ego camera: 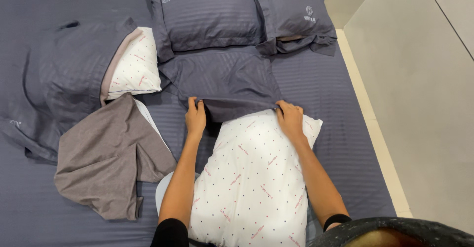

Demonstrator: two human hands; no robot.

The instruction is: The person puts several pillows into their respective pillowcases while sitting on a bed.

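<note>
Both hands, left hand (pixel 196 117) and right hand (pixel 290 119), pinch the soft grey pillowcase (pixel 222 79) opening, right over the puffy dotted white pillow (pixel 252 178).

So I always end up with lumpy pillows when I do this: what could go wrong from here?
Both hands, left hand and right hand, grip only the dark pillowcase opening, with just the white dotted pillow top edge inside, so its corners may bunch. The case lies creased against the stacked pillows, which could snag it.

My bed (pixel 326 103), grey-blue striped sheet: dotted white pillow (pixel 252 178), grey cloth (pixel 108 158), cased pillows (pixel 212 12) lying on it.
</note>
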